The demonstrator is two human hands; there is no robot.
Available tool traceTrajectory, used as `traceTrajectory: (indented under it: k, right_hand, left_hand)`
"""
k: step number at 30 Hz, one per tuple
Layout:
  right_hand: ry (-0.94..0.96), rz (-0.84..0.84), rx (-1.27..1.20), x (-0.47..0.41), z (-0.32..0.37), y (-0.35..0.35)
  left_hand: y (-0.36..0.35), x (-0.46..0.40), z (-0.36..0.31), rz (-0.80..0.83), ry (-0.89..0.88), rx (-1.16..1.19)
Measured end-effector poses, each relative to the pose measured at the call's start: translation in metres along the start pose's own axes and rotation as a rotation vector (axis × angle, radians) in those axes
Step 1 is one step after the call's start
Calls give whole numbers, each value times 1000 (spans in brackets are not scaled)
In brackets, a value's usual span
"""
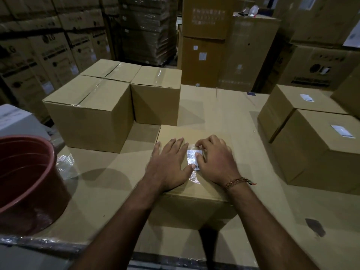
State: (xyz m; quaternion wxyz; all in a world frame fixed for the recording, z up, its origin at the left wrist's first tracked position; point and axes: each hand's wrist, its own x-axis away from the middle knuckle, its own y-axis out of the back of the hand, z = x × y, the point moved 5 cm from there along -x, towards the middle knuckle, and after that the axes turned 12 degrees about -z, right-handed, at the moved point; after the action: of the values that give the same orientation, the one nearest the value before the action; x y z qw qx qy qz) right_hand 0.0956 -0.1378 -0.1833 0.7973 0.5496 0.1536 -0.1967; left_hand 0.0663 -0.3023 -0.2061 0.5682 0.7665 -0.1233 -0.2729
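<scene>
1. Bucket point(27, 172): set at the tabletop's left edge.
2. Left hand point(169, 164): laid flat, fingers straight, so the box point(175, 133) at the near edge is steadied.
3. Label point(191, 156): on the box top, apparently being stuck down.
4. Right hand point(216, 162): fingers bent, tips pressed on the label.
5. Tabletop point(224, 110): cardboard-covered; cartons point(48, 55) are stacked behind.

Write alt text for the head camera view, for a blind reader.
A left hand lies flat on a small cardboard box while the right hand touches a white label on its taped top. More sealed boxes and a red bucket stand around it.
</scene>
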Motion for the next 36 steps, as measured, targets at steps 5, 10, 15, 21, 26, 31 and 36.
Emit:
traceTrajectory:
  k: [5, 10, 15, 21, 26, 31, 36]
  right_hand:
    - [5, 65, 40, -6, 0, -7]
    - [-62, 30, -89, -5, -10, -5]
    - [-48, 11, -96, -6, -8, -5]
    - [-50, -30, -123, -5, -8, -3]
    - [-49, -33, -125, -5, -9, -3]
    - [-73, -35, -153, -5, -12, -2]
    - [-80, -27, -169, -3, -14, -2]
  left_hand:
    - [1, 1, 5, -28, 36, 56]
    - [3, 2, 4, -57, 62, 91]
    - [7, 2, 5, -78, 67, 119]
    - [10, 3, 4, -132, 81, 198]
    - [14, -3, 4, -138, 119, 269]
    - [25, -26, 3, -245, 260, 288]
    - [22, -42, 3, -335, 429, 266]
